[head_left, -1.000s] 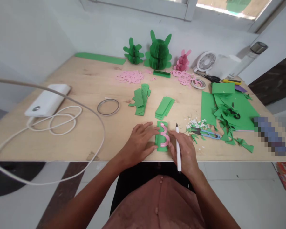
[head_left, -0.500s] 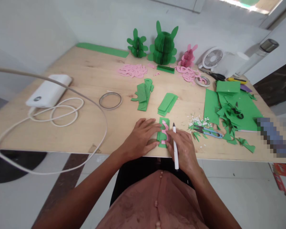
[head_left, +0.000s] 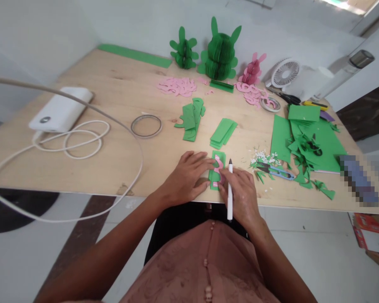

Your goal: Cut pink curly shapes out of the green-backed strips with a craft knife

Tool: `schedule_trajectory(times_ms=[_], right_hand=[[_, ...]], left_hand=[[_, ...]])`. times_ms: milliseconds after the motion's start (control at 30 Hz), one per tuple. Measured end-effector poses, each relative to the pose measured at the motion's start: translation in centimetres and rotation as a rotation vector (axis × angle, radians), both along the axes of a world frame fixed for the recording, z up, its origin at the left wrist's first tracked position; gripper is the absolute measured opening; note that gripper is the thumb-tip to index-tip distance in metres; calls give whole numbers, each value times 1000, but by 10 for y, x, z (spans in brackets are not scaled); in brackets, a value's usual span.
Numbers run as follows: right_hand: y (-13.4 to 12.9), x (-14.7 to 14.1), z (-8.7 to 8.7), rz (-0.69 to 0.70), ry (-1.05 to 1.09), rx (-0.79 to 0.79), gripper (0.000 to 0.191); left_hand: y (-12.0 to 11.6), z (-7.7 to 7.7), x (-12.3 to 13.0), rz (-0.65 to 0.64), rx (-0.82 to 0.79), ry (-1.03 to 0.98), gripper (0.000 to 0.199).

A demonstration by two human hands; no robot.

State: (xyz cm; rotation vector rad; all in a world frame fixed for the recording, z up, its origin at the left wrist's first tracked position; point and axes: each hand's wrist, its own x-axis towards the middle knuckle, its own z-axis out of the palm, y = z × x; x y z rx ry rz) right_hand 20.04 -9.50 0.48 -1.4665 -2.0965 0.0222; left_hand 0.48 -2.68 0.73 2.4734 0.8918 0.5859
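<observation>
A small stack of green paper (head_left: 212,186) lies at the table's front edge, with a wavy pink paper cutout (head_left: 218,161) on top. My left hand (head_left: 187,176) rests flat to its left, fingers stretched out, fingertips at the paper's edge. On the other side, my right hand (head_left: 242,194) is closed on a white pen (head_left: 230,198), its dark tip pointing away from me. The right fingertips touch the cutout and cover part of its right edge. Beyond lie a stack of green paper rectangles (head_left: 222,132) and some green cut pieces (head_left: 192,120).
Green and pink paper rabbits (head_left: 219,57) stand at the back by a small fan (head_left: 284,73). Blue snips (head_left: 279,171) lie among scraps at right, near green sheets (head_left: 279,139). A tape roll (head_left: 146,125) and a white power bank (head_left: 61,110) with looped cable are at left.
The view has shifted slightly. My right fingers have moved a little over the cutout, and the pen stands more upright in the view. My left hand stays by the paper.
</observation>
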Motion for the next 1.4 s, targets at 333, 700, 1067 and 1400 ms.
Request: schedule_trajectory(times_ms=[333, 700, 1067, 1400], right_hand=[[-2, -8, 1, -44, 6, 6, 30], [-3, -14, 0, -102, -4, 13, 25], [-2, -14, 0, -103, 26, 32, 23], [-2, -12, 0, -90, -1, 23, 24]], left_hand=[[0, 0, 0, 1, 0, -1, 36], [-1, 0, 2, 18, 11, -10, 38], [-1, 0, 3, 21, 45, -18, 31], [-1, 0, 2, 12, 38, -24, 33]])
